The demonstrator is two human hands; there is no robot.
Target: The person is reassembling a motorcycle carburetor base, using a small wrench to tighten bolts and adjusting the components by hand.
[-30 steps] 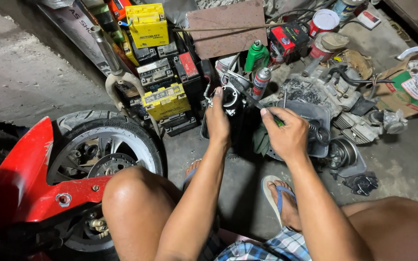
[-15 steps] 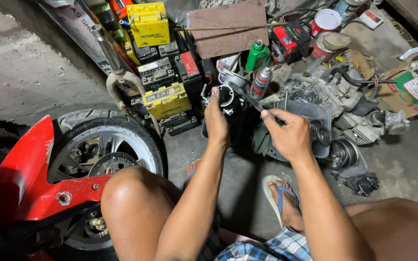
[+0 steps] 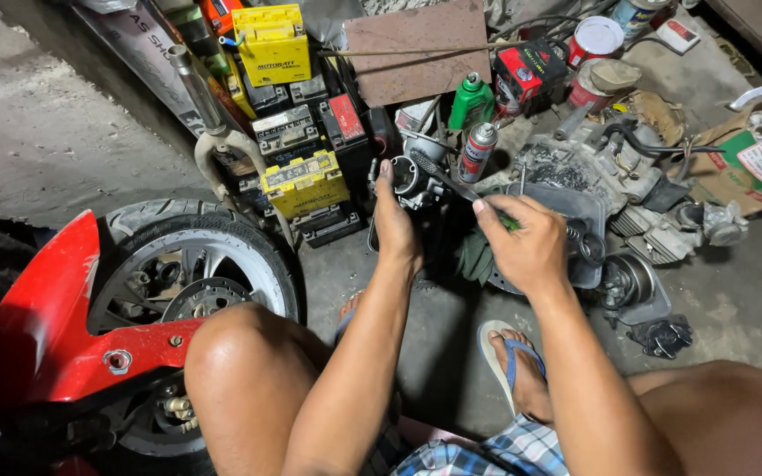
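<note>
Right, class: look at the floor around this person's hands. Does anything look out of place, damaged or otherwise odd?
Yes. A front fork lies loose against stacked batteries, off any bike. Engine parts sit scattered on the bare floor. The left hand steadies a small metal part while the right hand works a screwdriver into it.

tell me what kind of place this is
Probably a small motorcycle repair shop, working on the bare concrete floor. A red motorbike's front wheel, stacked batteries and engine parts lie around, while the left hand steadies a metal part and the right hand works a tool.
</note>
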